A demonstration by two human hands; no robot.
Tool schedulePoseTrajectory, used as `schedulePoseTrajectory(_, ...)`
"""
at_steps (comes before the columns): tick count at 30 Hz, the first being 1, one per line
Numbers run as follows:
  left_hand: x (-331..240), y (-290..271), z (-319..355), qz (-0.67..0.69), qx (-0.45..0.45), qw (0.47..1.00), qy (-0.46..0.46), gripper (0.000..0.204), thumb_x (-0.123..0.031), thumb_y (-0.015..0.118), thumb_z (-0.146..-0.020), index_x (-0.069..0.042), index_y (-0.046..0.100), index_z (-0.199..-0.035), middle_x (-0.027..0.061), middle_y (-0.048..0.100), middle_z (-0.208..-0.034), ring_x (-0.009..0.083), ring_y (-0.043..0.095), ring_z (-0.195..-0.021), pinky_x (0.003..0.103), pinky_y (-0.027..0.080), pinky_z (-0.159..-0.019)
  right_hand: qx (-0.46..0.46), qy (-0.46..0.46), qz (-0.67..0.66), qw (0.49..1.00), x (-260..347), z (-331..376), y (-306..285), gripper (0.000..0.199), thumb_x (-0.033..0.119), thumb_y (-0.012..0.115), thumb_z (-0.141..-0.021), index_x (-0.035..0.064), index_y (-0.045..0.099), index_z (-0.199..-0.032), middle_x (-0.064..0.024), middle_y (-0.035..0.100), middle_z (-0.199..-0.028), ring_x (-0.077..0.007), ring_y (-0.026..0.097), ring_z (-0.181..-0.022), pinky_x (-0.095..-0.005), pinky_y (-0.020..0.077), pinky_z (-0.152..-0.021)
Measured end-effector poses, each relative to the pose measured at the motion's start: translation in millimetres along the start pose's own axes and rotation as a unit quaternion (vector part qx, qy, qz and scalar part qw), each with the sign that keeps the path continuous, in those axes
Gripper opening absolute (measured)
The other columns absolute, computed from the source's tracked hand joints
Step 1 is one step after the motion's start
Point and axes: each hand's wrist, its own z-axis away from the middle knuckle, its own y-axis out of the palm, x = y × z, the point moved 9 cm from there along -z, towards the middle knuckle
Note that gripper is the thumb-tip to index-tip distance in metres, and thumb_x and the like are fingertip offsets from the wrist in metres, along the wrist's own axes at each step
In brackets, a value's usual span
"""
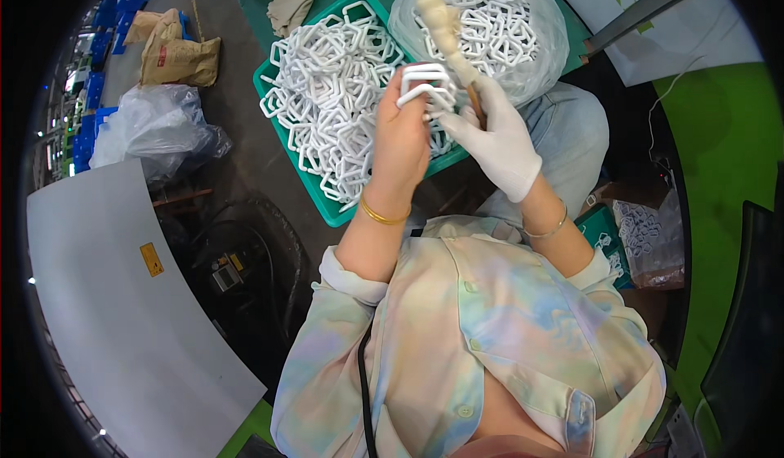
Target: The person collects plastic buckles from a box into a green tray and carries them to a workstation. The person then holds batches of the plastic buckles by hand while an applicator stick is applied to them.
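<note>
My bare left hand (400, 143), with a gold bracelet at its wrist, is closed around a few white bent-rod links (426, 72) held upright. My right hand (505, 143) wears a white glove. Its fingers wrap the wooden handle of a stick-like tool (443, 33) whose upper part is thick, cream-coloured and lumpy; I cannot make out its exact kind. The gloved fingertips come close to the held links. Below both hands lies a green tray (333, 216) heaped with similar white links (339, 90).
A clear plastic bag (557, 41) with more links stands behind my right hand. A crumpled cloth (289, 7) lies behind the tray. Brown paper bags (181, 58) and a plastic bundle (159, 131) are at left, near a curved grey panel (122, 294). A box of small links (645, 237) sits at right.
</note>
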Motion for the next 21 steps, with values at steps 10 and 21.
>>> schedulePoseTrajectory(10, -31.5, 21.3, 7.8, -0.513, 0.052, 0.828, 0.222, 0.044, 0.000, 0.064, -0.080, 0.003, 0.051, -0.122, 0.0149, 0.061, -0.098, 0.0270, 0.062, -0.094, 0.035, 0.049, -0.082, 0.062, 0.021, 0.107, 0.992, 0.4, -9.3, -15.1, 0.046, 0.023, 0.068, -0.088, -0.0025, 0.053, -0.123, -0.0060, 0.062, -0.099, -0.0083, 0.054, -0.087, -0.0252, 0.0464, -0.079)
schedulePoseTrajectory(21, 27.4, -25.8, -15.2, 0.028, -0.043, 0.981, -0.186, 0.016, -0.006, 0.055, -0.090, -0.004, 0.057, -0.105, 0.0040, 0.057, -0.078, 0.0186, 0.057, -0.072, 0.033, 0.047, -0.067, 0.058, -0.135, 0.205, 0.968, 15.6, 10.3, -10.4, 0.018, 0.017, 0.050, -0.097, 0.0045, 0.058, -0.108, -0.0182, 0.061, -0.089, -0.0357, 0.061, -0.082, -0.0391, 0.0478, -0.073)
